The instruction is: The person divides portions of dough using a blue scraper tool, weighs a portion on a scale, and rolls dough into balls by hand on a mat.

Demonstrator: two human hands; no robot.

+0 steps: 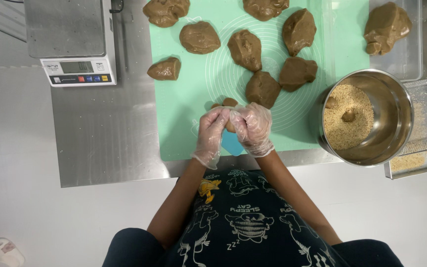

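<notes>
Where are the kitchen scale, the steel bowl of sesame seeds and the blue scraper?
kitchen scale (77, 69), head view, on its display panel.
steel bowl (396, 116), head view, on its bare inner wall.
blue scraper (232, 144), head view, on its visible corner.

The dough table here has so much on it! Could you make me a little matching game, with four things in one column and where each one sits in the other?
Things:
1. Digital scale
2. Metal bowl of sesame seeds
3. Small dough piece
4. Clear plastic tub

Places:
A. Between the two gloved hands
B. Far right corner, holding one big brown lump
C. Right of the green mat, with two small balls in it
D. Left of the green mat, on the steel table

Pairs: 1-D, 2-C, 3-A, 4-B
</notes>
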